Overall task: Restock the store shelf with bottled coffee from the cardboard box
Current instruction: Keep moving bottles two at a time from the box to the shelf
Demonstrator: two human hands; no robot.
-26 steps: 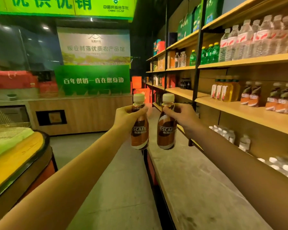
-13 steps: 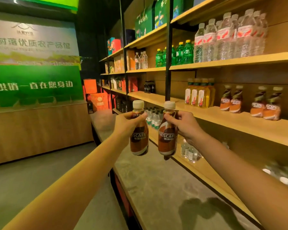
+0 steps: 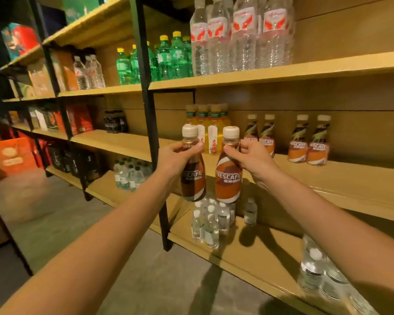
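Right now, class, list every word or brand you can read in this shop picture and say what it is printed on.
"NESCAFE": bottle in the right hand.
"ESCAFE", first letter hidden: bottle in the left hand.
"NESCAFE": coffee bottles on the shelf.
Small characters under the brand on the held bottles: too small to read.
Water bottle labels, green bottles, orange boxes: blurred, unreadable.

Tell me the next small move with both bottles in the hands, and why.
Probably carry both forward onto the middle shelf: the left hand and right hand each hold a coffee bottle, and bare board lies beside the shelved coffee bottles.
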